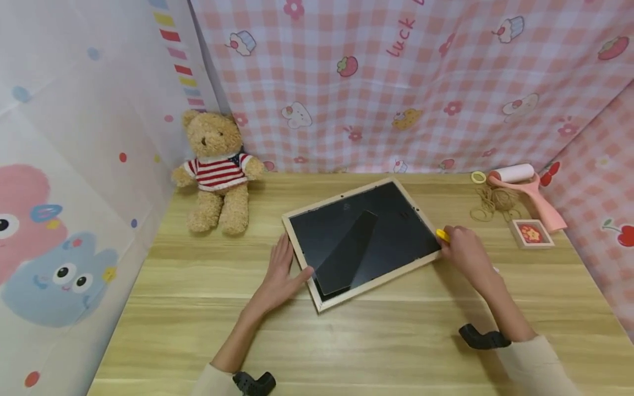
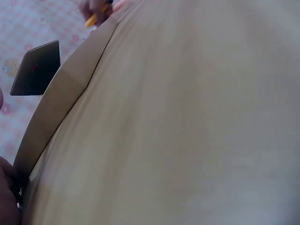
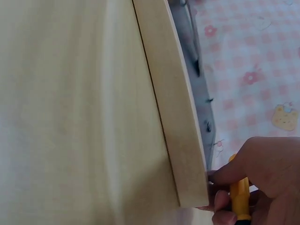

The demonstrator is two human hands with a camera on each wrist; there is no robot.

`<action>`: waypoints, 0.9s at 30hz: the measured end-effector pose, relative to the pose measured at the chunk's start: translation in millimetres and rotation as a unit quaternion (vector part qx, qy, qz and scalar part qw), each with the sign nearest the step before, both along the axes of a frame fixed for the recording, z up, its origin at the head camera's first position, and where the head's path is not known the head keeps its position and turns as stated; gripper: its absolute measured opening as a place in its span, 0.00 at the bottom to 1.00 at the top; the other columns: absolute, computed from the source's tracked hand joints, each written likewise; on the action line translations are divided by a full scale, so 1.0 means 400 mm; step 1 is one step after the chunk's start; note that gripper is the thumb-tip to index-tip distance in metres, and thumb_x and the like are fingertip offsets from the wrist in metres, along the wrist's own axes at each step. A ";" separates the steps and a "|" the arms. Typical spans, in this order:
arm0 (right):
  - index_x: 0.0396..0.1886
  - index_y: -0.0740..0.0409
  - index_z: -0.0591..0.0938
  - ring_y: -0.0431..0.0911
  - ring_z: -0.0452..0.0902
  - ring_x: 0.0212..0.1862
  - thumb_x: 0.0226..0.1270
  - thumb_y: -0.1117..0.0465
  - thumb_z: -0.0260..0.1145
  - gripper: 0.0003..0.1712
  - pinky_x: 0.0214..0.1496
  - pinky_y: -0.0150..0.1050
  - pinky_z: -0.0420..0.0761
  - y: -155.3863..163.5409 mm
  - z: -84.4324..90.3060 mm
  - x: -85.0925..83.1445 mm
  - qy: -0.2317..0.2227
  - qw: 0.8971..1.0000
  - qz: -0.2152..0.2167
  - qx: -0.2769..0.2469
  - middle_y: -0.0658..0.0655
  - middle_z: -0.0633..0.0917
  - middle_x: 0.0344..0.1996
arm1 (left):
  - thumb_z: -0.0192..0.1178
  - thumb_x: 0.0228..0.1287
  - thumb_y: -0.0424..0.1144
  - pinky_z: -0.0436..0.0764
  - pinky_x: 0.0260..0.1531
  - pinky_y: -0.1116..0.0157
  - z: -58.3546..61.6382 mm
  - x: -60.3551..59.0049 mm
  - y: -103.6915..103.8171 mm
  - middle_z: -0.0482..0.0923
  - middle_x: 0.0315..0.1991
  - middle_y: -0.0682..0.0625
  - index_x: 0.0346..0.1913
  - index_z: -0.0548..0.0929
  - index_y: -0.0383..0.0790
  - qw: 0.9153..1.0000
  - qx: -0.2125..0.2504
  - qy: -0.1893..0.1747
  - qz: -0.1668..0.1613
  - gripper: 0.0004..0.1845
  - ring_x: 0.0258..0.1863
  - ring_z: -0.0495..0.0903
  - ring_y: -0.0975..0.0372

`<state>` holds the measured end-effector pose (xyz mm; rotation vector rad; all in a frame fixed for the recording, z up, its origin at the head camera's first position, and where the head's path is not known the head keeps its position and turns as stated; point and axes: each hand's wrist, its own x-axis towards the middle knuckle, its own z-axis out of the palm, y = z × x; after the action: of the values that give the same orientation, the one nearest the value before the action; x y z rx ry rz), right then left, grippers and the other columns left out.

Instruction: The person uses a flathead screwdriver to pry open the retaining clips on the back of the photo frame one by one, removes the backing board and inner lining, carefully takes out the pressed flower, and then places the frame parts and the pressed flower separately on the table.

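Head view: picture frame (image 1: 364,242) face-down on desk (image 1: 346,341), long axis diagonal between hands; left hand (image 1: 279,275) flat, fingers straight, at near-left edge.
Right wrist view: right hand (image 3: 262,180) grips yellow tool (image 3: 240,197) at frame's right corner.
Left wrist view: frame edge only.

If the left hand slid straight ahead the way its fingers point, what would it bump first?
The left hand already rests against the picture frame, lying face down at its near left corner. Its fingers point up and right, so it would likely push the frame's wooden edge first, though contact depth is hard to judge.
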<state>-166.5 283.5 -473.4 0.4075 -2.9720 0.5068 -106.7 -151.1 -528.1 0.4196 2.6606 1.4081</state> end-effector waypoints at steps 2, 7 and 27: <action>0.31 0.73 0.80 0.56 0.75 0.26 0.69 0.72 0.70 0.09 0.30 0.57 0.80 -0.004 -0.001 0.033 -0.001 1.000 -0.008 0.002 0.66 0.79 0.23 | 0.46 0.69 0.85 0.31 0.87 0.37 0.001 -0.024 -0.008 0.31 0.89 0.28 0.86 0.40 0.22 1.000 -0.003 -0.008 -0.013 0.72 0.90 0.31 0.37; 0.31 0.75 0.80 0.54 0.73 0.24 0.69 0.73 0.72 0.09 0.28 0.53 0.80 -0.016 -0.003 0.108 -0.004 1.000 -0.025 -0.010 0.65 0.80 0.22 | 0.54 0.69 0.82 0.29 0.87 0.39 0.012 -0.091 -0.038 0.28 0.91 0.34 0.89 0.38 0.30 0.997 0.005 -0.055 -0.052 0.70 0.90 0.25 0.41; 0.49 0.68 0.90 0.46 0.83 0.45 0.86 0.63 0.63 0.13 0.45 0.21 0.80 -0.080 0.118 0.139 0.021 0.967 -0.007 -0.252 0.62 0.87 0.51 | 0.71 0.65 0.72 0.33 0.83 0.28 -0.050 -0.138 -0.072 0.29 0.91 0.63 0.91 0.41 0.68 0.987 0.076 -0.132 -0.053 0.62 0.90 0.20 0.54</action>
<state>-110.7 251.7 -426.3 0.3355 -2.6604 1.1920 -161.7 -180.0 -548.0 0.3538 2.2995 1.5206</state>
